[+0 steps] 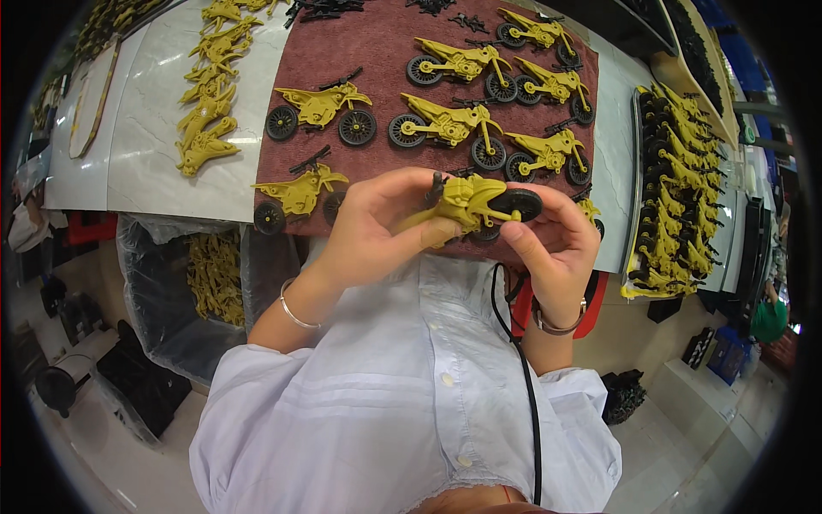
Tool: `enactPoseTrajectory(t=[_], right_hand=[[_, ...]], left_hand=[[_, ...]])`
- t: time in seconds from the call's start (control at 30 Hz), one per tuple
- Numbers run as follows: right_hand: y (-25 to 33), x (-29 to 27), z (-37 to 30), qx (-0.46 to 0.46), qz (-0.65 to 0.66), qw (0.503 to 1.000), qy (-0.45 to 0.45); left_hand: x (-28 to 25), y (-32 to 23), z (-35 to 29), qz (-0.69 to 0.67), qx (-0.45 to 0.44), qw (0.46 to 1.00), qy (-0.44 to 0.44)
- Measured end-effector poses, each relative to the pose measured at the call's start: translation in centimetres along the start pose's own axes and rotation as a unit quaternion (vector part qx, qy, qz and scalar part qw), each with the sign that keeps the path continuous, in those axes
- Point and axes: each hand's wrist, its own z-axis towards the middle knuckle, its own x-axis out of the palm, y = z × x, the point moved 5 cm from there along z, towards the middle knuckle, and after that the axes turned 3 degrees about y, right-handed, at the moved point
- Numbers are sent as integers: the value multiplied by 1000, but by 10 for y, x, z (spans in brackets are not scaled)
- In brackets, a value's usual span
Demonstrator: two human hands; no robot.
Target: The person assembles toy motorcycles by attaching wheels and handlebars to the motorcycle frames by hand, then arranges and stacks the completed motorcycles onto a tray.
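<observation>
Between both hands I hold a yellow toy motorcycle with black wheels, raised over the near edge of a dark red cloth. My left hand grips the body and the black handlebar end. My right hand pinches the motorcycle around one black wheel, thumb on the near side. Left of my hands, another toy motorcycle lies on the cloth, one wheel partly behind my left hand. More toy motorcycles with wheels lie in rows beyond.
Yellow body parts are heaped in a line on the table at left. Black parts sit at the far edge. A plastic-lined bin at lower left holds yellow pieces. On the right, a tray carries many assembled motorcycles.
</observation>
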Motion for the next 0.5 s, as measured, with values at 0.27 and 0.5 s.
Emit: enactPoseTrajectory(t=[0.27,0.5], right_hand=[[3,1,-5,-24,-10,999,-23],[5,6,-7,-30,-89,995,-45]], left_hand=[[6,-1,5,7,-34,999,29],[1,6,3,-13,-27,999,27]])
